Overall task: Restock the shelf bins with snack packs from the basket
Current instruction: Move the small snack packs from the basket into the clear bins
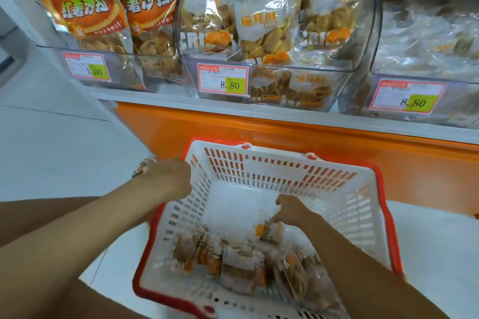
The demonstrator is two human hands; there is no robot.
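Note:
A white plastic basket [344,189] with a red rim sits on the floor below the shelf. Several clear snack packs [241,264] of golden crisps lie in its near half. My right hand [290,210] reaches down inside and pinches the top of one snack pack [267,232]. My left hand [166,176] grips the basket's left rim near the far corner. On the shelf above stand clear bins: the middle bin [272,90] holds the same crisp packs, the left bin [114,70] holds orange bags, the right bin [425,101] is blurred.
Price tags reading 8.80 [223,81] hang on the bin fronts. An orange shelf base panel [259,134] runs behind the basket. White floor [51,150] lies to the left. My knees show at the lower left.

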